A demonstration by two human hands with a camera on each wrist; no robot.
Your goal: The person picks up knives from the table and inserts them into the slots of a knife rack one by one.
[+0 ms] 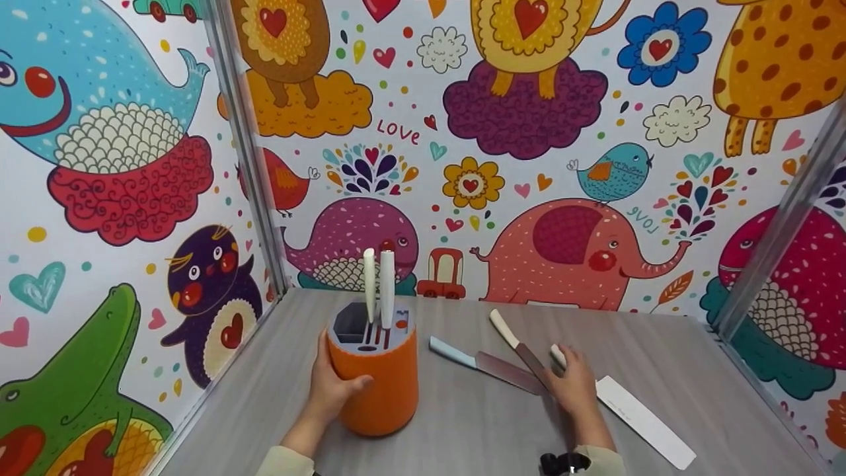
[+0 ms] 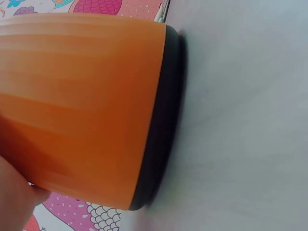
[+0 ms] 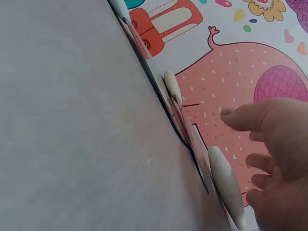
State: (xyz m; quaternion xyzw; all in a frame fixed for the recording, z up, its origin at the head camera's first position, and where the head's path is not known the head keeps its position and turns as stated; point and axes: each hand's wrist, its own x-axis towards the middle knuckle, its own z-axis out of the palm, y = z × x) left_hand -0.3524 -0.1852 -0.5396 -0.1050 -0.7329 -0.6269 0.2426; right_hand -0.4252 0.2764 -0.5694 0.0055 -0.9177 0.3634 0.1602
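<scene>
My left hand (image 1: 330,390) grips the side of an orange knife block (image 1: 380,390) with its thumb across the front. In the left wrist view the block's dark base (image 2: 161,120) meets the table. Two pale-handled knives (image 1: 387,291) stand in its slots. My right hand (image 1: 575,387) hovers by a cream knife handle (image 3: 225,185), thumb apart from the fingers and nothing between them. Past that hand lies a broad whitish blade (image 1: 644,423) with small print. To its left lie a cream-handled knife (image 1: 522,347) and a blue-handled knife (image 1: 489,363), their blades crossing near the hand.
The grey wood-grain table (image 1: 476,430) is enclosed by panels printed with cartoon animals (image 1: 568,258). Metal corner posts (image 1: 248,145) stand at left and right. The block's top has a wide compartment (image 1: 350,324) beside the slots.
</scene>
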